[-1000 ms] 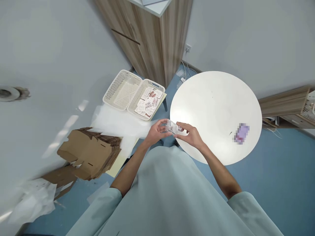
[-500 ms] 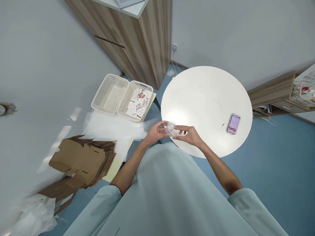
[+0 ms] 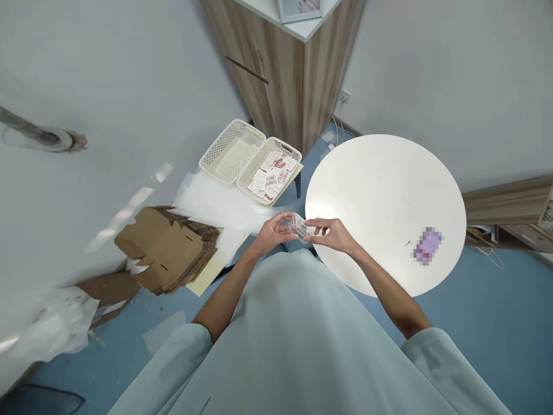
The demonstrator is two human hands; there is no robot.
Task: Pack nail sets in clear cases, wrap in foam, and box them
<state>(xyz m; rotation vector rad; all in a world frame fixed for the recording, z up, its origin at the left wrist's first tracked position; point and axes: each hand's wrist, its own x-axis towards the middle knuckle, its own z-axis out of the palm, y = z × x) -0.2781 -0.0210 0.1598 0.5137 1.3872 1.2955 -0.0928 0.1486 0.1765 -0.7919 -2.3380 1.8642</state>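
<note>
Between my hands, in front of my body, is a small clear plastic box (image 3: 298,226). My left hand (image 3: 275,233) grips its left side, thumb below and fingers above. My right hand (image 3: 334,235) pinches the right side with thumb and fingertips. What lies inside the box is too small to make out. The round white table (image 3: 380,202) is just beyond and to the right of my hands. A pixelated purple item (image 3: 427,246) rests on its right part.
Left of the table, one white basket (image 3: 272,196) holds printed packets, beside another white basket (image 3: 216,153). White wrapping sheets (image 3: 207,202) and a stack of flat brown cardboard boxes (image 3: 164,248) lie nearer me. A wood-grain cabinet (image 3: 285,75) stands at the back.
My view has turned left, so the table, baskets and cabinet appear farther right. Both hands still hold the clear box, which now appears tilted differently.
</note>
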